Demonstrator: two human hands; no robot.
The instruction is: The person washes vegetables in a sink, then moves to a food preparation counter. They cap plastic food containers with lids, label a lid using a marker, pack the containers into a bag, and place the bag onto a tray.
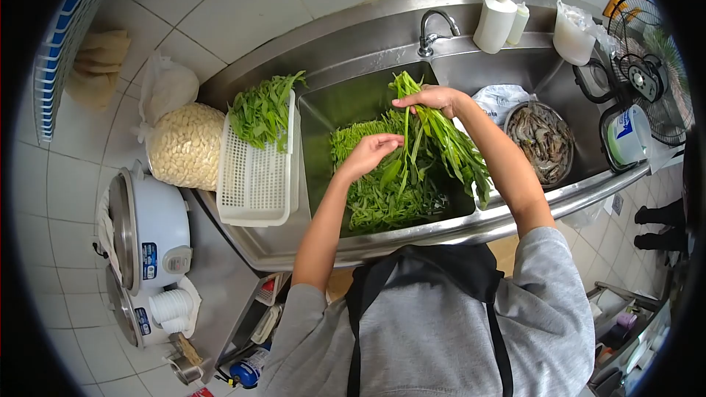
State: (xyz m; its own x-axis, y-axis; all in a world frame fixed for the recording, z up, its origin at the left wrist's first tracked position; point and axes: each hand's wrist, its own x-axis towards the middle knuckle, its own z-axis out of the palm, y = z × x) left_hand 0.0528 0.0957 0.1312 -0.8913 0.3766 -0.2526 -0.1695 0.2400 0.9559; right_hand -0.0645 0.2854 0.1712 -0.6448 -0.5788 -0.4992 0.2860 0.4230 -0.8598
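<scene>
My right hand (434,98) grips a bunch of water spinach (448,143) near its pale stem ends, the leaves hanging down toward the front rim. Left of it, my left hand (373,153) pinches a stem at the side of that bunch. Both hands are above the left sink basin (316,114), where loose cut greens (382,202) lie in a thick layer. On the basin's left side, more leafy greens (261,114) fill the back part of a white plastic basket (254,184).
A faucet (434,33) stands behind the basins. The right basin holds a bowl of shrimp (540,143) beside a plastic bag (500,101). Pump bottles (496,22) line the back ledge. At left are a bag of pale pieces (185,147) and rice cookers (158,224); a fan (647,81) is at right.
</scene>
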